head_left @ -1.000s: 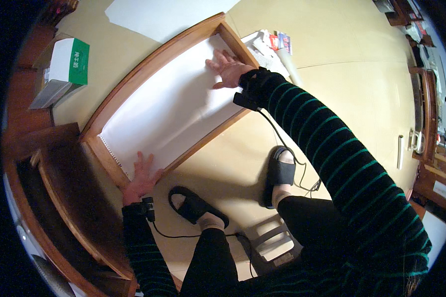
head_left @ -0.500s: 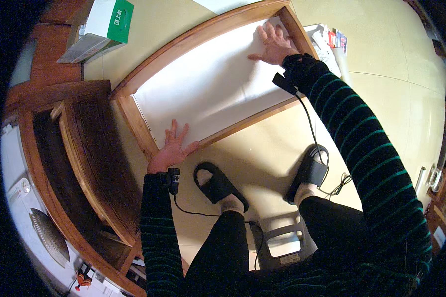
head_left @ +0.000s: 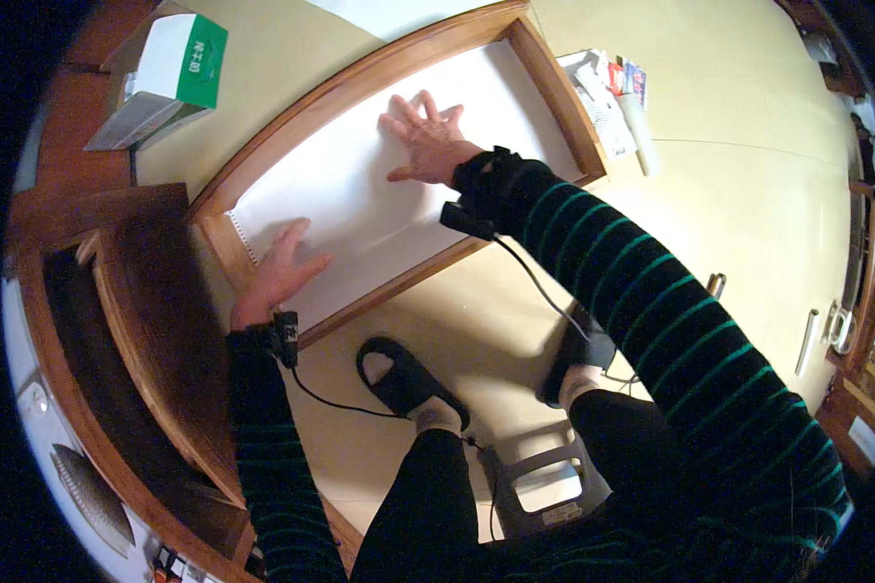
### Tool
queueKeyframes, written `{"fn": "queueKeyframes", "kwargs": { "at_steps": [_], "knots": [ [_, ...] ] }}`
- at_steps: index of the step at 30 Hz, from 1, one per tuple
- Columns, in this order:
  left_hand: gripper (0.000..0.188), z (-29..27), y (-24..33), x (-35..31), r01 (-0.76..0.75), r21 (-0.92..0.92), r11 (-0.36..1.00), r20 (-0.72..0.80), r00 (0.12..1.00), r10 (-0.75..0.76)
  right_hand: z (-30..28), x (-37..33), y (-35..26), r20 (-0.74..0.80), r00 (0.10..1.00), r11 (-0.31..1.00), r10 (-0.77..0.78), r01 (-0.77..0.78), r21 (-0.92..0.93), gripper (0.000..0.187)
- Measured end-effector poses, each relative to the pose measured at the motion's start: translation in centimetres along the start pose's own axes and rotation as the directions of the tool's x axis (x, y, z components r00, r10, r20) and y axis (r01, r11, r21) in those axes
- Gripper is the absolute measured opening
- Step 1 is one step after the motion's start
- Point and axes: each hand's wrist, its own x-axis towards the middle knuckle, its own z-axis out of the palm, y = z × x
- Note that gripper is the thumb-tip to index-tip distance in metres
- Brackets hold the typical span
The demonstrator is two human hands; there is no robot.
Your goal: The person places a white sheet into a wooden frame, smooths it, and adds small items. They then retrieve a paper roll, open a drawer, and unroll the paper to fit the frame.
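A shallow wooden drawer (head_left: 355, 85) lies on the floor with a white paper liner (head_left: 379, 209) spread inside it. My left hand (head_left: 280, 267) lies flat, fingers apart, on the liner near the drawer's left end. My right hand (head_left: 426, 141) presses flat, fingers spread, on the middle of the liner. Neither hand holds anything. Both wrists carry a black band with a cable, and the sleeves are dark with green stripes.
A green and white box (head_left: 160, 73) stands on the floor at the upper left. Papers and packets (head_left: 608, 92) lie beyond the drawer's right end. A dark wooden cabinet (head_left: 136, 340) with an open compartment is at the left. My feet in black slippers (head_left: 408, 379) stand by a grey stool (head_left: 540, 481).
My right hand slid from the drawer's far right corner to the middle of the liner. My left hand moved from the drawer's left edge onto the liner.
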Motion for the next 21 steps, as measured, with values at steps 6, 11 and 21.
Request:
{"fn": "queueKeyframes", "kwargs": {
  "at_steps": [6, 11, 21],
  "knots": [
    [0.09, -0.6, 2.0, 6.1, -0.075, 0.444, 0.893, -0.375, 0.89, 0.261, 0.4, 1.4, 2.5, -0.088, 0.995, 0.996, -0.039, 0.031, -0.089, 0.086],
    [0.107, -0.5, -1.7, 5.5, -0.13, 0.559, 0.819, -0.422, 0.805, 0.416, 1.4, 1.0, 6.7, -0.143, 0.988, 0.994, -0.055, 0.041, -0.104, 0.081],
    [0.115, 2.6, -5.8, 6.2, 0.422, 0.356, 0.834, -0.63, 0.767, -0.12, -0.9, -1.1, 11.7, 0.05, 0.965, 0.958, 0.257, -0.262, 0.115, 0.111]
  ]
}}
